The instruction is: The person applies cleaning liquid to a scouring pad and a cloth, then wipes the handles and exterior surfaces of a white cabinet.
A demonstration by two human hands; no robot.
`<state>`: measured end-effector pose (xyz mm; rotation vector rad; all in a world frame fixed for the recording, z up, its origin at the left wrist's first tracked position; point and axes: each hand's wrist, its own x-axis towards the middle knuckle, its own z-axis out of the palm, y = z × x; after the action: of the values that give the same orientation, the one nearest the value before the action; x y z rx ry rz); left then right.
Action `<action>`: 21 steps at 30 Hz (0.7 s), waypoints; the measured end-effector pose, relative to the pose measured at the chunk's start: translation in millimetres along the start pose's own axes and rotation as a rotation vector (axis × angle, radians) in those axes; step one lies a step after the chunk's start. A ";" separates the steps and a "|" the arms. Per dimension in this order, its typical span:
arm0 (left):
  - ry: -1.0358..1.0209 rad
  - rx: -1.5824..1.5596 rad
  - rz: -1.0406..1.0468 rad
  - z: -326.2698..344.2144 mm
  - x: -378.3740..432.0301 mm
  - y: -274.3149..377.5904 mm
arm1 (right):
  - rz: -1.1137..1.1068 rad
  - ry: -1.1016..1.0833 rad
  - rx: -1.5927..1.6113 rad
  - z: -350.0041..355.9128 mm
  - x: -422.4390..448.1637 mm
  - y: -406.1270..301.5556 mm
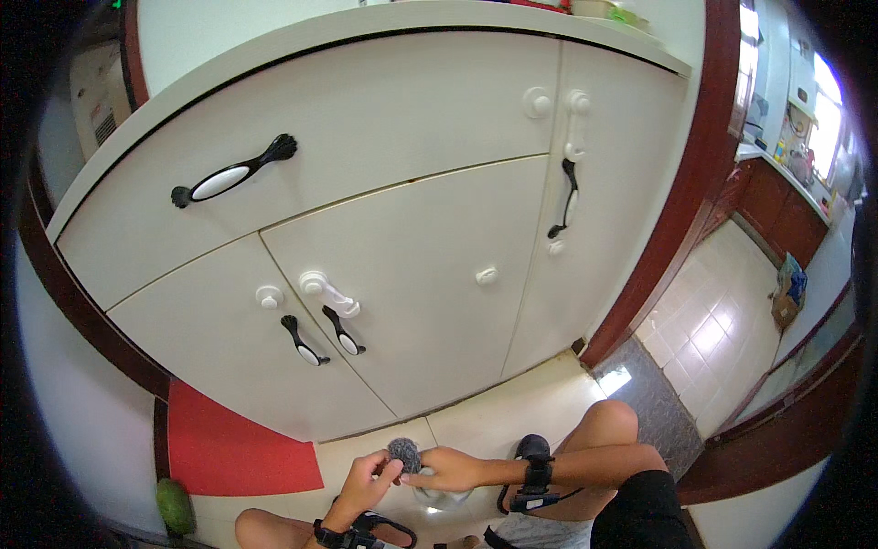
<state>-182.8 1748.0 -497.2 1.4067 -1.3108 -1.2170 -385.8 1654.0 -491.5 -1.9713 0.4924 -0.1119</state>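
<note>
A grey, fuzzy ball, probably a steel wool scourer, is held between both hands low in the view. My left hand grips its left and lower side with thumb and fingers. From the other side, my right hand has its fingers against the ball, partly hidden behind it. Just under my right hand is a clear, rounded vessel near the floor; the hand covers part of it, and I cannot tell whether they touch.
A white cabinet with black-and-white handles and white plastic safety latches stands in front. A red mat and a green melon-like object lie left. A doorway with a dark red frame opens right onto a tiled kitchen floor.
</note>
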 end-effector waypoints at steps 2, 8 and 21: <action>0.004 -0.085 -0.023 -0.5 6.2 2.5 | 0.042 0.066 0.041 -7.3 -0.7 -4.4; -0.034 -0.107 0.044 5.8 15.7 7.7 | -0.119 0.301 0.161 -15.6 -8.7 -0.1; -0.067 0.192 0.356 -1.4 16.8 25.9 | -0.116 0.643 0.356 -61.3 -17.7 -26.8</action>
<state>-186.3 1728.7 -473.4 1.2016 -1.6785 -0.9246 -412.2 1618.7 -438.1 -1.5832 0.7100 -0.8661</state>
